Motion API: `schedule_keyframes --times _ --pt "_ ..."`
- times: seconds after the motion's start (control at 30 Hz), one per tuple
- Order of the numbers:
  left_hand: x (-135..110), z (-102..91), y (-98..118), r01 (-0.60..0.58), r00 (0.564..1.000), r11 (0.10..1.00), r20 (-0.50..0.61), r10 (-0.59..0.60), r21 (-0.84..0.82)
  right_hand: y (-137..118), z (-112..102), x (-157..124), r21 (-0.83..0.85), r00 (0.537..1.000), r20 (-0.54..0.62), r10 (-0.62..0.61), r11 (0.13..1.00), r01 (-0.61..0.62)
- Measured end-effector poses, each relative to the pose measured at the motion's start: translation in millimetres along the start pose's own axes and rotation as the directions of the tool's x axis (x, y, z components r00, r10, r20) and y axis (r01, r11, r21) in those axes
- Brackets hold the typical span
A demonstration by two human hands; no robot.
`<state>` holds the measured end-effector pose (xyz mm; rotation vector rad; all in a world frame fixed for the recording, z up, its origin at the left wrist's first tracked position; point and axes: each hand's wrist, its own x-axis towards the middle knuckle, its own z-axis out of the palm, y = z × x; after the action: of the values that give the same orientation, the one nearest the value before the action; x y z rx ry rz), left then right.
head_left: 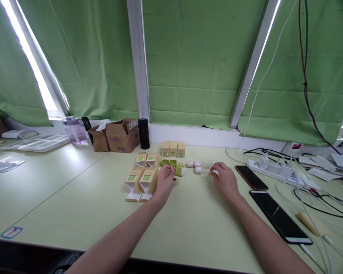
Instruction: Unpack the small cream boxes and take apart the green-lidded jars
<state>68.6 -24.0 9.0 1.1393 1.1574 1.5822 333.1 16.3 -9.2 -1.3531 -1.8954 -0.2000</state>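
My left hand [165, 179] is closed at the fingertips round a small green-and-white case [178, 171]. Just behind it lie several small green cases [168, 162] in a row. My right hand [225, 179] is closed in a pinch over a clear plastic holder with yellow bits; what its fingertips grip is mostly hidden. A clear container [207, 163] stands behind those fingertips. Between the hands are small pale pink pieces [192, 164] and a white one [198, 170]. Opened cardboard boxes [133, 180] with green labels rest left of my left hand, flaps toward me.
Three closed small boxes [173, 148] stand behind. Farther left are a brown carton [122, 137], a black cylinder [143, 134] and a purple jug [75, 131]. Two phones [278, 215], a power strip [274, 171] and tangled cables lie right of my right arm.
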Motion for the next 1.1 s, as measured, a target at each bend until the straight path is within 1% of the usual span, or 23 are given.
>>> schedule_keyframes --times 0.1,0.2,0.4,0.6,0.77,0.97,1.1 --pt "0.2 1.2 -0.2 0.008 1.000 1.000 -0.003 -0.008 -0.011 3.8 6.2 -1.2 -0.123 0.998 0.046 -0.052 0.991 0.057" --pt "0.7 2.4 -0.8 0.006 1.000 1.000 -0.009 -0.007 -0.018 6.6 10.0 -1.1 -0.160 0.998 0.050 -0.048 0.986 0.055" --pt "-0.2 2.1 0.5 0.012 1.000 1.000 0.009 -0.012 -0.004 9.2 13.1 -1.8 -0.225 1.000 0.011 0.007 0.974 -0.004" --pt "-0.9 1.4 -0.1 -0.009 1.000 1.000 0.018 0.009 0.006 4.8 10.4 -0.2 -0.318 0.990 0.021 0.141 0.939 -0.127" --pt "0.0 0.3 -2.3 -0.013 1.000 1.000 0.010 0.013 0.014 -7.0 3.0 1.0 -0.347 0.973 0.074 0.217 0.921 -0.179" --pt "1.5 0.0 -3.7 -0.023 1.000 0.999 0.014 0.023 0.023 -19.3 -4.5 -1.3 -0.373 0.939 0.224 0.262 0.913 -0.166" --pt "2.1 0.7 -4.1 -0.031 0.999 0.999 0.010 0.031 0.017 -20.5 -5.3 -1.6 -0.380 0.932 0.236 0.275 0.909 -0.172"
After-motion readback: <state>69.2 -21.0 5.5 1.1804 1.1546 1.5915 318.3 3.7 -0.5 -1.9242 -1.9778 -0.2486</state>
